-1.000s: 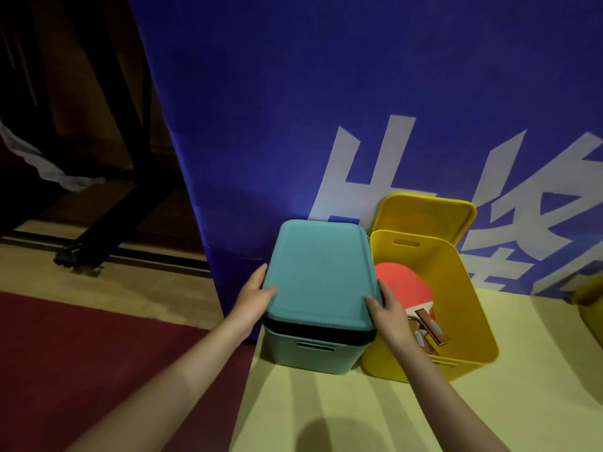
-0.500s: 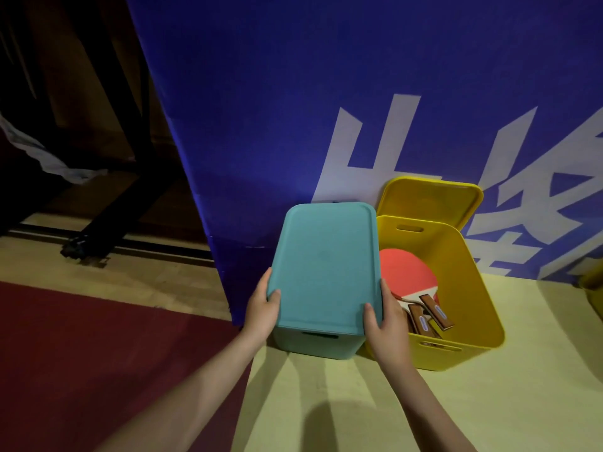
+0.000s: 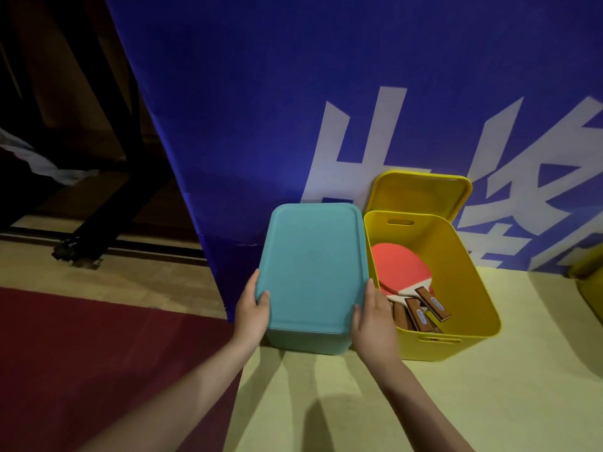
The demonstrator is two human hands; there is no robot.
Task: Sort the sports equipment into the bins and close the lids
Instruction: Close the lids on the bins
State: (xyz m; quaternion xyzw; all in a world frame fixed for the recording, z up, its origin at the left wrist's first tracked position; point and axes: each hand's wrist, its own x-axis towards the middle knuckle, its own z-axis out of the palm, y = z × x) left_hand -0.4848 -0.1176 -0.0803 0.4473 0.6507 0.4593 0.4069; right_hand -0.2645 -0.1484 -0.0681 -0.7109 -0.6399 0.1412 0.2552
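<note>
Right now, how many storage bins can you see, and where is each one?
3. The teal bin sits left with its lid on, the open yellow bin stands beside it on the right, and a third yellow bin is cut off at the right edge. More may lie out of view.

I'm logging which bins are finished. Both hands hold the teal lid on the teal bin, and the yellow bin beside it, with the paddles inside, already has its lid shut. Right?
Not quite. The head view shows the yellow bin open: its yellow lid stands propped behind it against the blue banner, paddles exposed. The rest holds: the left hand and right hand hold the teal lid on the teal bin.
</note>
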